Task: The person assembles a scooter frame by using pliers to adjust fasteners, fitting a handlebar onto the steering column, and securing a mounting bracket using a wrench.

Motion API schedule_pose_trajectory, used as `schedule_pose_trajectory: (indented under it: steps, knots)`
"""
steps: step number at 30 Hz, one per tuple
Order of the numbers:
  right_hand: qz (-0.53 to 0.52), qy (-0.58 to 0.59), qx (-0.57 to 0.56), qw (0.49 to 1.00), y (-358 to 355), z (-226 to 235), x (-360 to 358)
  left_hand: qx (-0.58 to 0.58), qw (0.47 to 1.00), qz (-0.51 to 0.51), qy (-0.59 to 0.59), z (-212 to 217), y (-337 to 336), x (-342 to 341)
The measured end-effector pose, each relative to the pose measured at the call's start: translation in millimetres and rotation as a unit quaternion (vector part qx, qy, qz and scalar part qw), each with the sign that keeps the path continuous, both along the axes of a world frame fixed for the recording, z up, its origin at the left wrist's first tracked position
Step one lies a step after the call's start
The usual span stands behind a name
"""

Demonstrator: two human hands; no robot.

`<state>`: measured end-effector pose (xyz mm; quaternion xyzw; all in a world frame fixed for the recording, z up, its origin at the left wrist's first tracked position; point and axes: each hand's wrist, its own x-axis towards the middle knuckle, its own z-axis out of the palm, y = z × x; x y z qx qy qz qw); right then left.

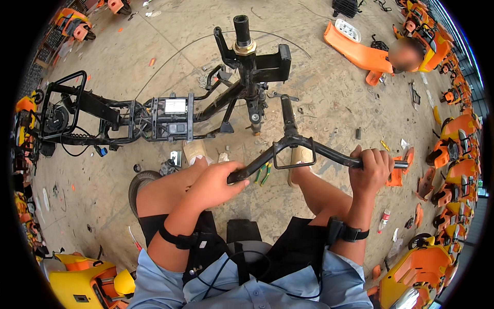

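I hold a black scooter handlebar point(329, 152) off the floor, in front of my knees. My left hand point(218, 183) is wrapped round its left end. Toward the right end, my right hand point(371, 170) grips the bar, with some tube sticking out past it. The handlebar's stem point(289, 116) points away from me, and a rectangular wire bracket point(295, 157) hangs at its middle. Ahead and to the left stands a bare black scooter frame point(206, 110). A brass-coloured nut point(244, 48) sits on its upright steering tube point(241, 30). The handlebar and steering tube are apart.
Green-handled pliers point(265, 174) and a wrench point(283, 96) lie on the floor, near my feet and the frame. A tyre point(141, 188) is by my left leg. Orange body panels point(355, 49) lie at the far right. Rows of orange scooters point(453, 159) line the right side.
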<state>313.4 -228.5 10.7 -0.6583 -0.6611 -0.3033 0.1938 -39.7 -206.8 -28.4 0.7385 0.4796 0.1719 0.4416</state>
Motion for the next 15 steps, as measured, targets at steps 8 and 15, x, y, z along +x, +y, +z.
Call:
schedule_pose_trajectory:
  steps: [8,15]
  knots:
    - [0.000,0.058,0.019,0.998,10,-24,23,-0.186,0.974,-0.104,-0.073,-4,-3,1]
    - [-0.017,0.075,-0.006,0.997,12,-31,12,-0.142,0.987,-0.073,-0.036,-14,-7,0]
